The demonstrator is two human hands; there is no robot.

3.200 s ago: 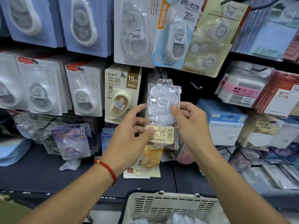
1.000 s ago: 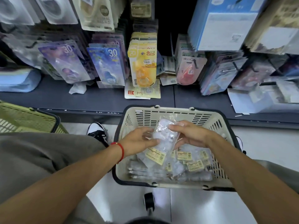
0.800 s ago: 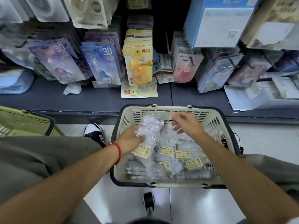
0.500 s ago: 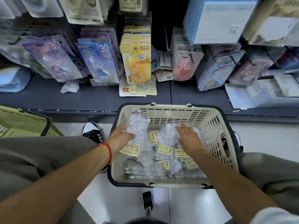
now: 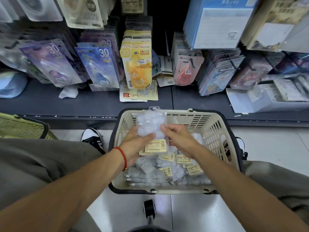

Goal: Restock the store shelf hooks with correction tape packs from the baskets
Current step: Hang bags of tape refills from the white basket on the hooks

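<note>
shelf behind, 1 basket (image 5: 215, 129), 2 hands w/ 1 pack (image 5: 151, 124)

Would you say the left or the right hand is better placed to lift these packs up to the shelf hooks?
Left, probably. The left hand already grips the clear correction tape packs from below, above the beige basket. The right hand only pinches their right edge, so it looks better suited to guiding them.

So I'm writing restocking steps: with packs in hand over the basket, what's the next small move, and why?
Probably lift the clear packs out of the cream basket toward the hooks. The left hand already grips them from below, the right hand steadies their edge, and they sit above the loose packs in the basket.
</note>
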